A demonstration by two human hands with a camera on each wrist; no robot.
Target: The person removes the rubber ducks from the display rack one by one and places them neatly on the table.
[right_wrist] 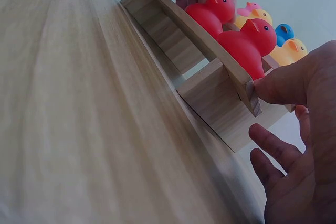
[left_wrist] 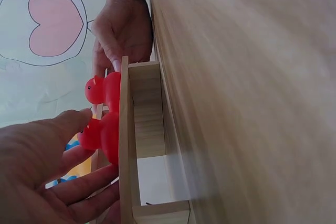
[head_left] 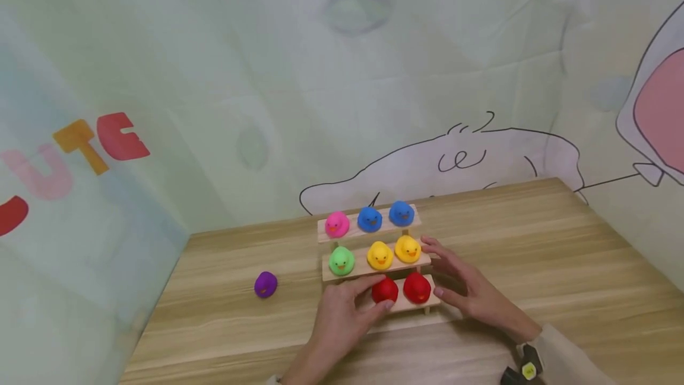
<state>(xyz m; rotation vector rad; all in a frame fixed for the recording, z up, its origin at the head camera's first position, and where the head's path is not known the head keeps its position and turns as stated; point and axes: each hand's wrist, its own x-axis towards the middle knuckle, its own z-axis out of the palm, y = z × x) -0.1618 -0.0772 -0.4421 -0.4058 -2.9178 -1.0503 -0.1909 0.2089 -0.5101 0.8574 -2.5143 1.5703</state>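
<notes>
A three-step wooden rack [head_left: 360,264] stands on the table with small rubber ducks on its steps. My left hand [head_left: 338,317] pinches the left red duck [head_left: 384,292] on the lowest step between thumb and fingers. Right beside it sits another red duck [head_left: 417,289], close against it in the left wrist view. At the rack's right end is my right hand [head_left: 477,293], its thumb [right_wrist: 283,83] touching the end of the lowest step, with the other fingers spread loosely and partly bent. The left hand covers the left part of the lowest step.
On the middle step sit a green duck [head_left: 341,261] and two yellow ducks [head_left: 380,256]. The top step bears a pink duck [head_left: 337,224] and two blue ducks [head_left: 370,219]. Left of the rack, a purple duck [head_left: 265,284] lies on the table [head_left: 214,325]. A printed curtain [head_left: 240,76] hangs behind.
</notes>
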